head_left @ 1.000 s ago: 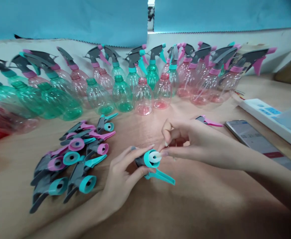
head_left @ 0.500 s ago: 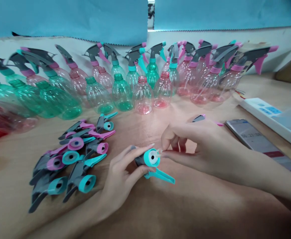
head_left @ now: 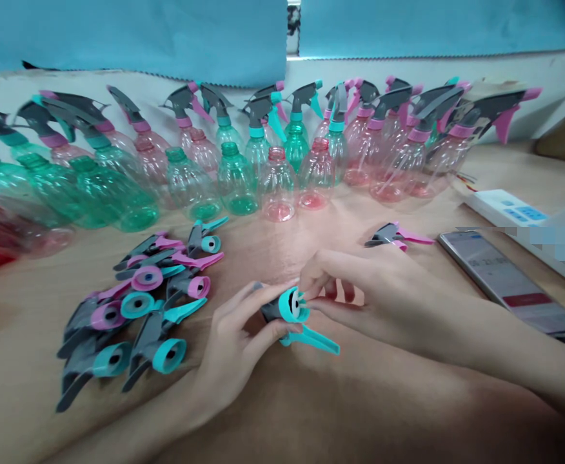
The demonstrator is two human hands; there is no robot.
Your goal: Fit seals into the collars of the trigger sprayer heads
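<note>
My left hand (head_left: 237, 345) grips a grey and teal spray head (head_left: 289, 316) just above the wooden table, its screw collar facing me and its teal trigger pointing right. My right hand (head_left: 360, 287) pinches a small white piece against the collar's opening; the piece is mostly hidden by my fingertips. A pile of loose spray heads (head_left: 140, 309) in teal and pink lies left of my left hand. One pink and grey spray head (head_left: 396, 236) lies alone behind my right hand.
Several green and pink plastic bottles (head_left: 237, 177), some capped with spray heads, stand in rows along the back of the table (head_left: 311, 412). A phone (head_left: 505, 280) and a white device (head_left: 529, 225) lie at the right. Blue cloth hangs behind.
My right hand has moved left and down, pressing the white piece into the teal collar, so less of it shows. The left hand has held the spray head nearly still.
</note>
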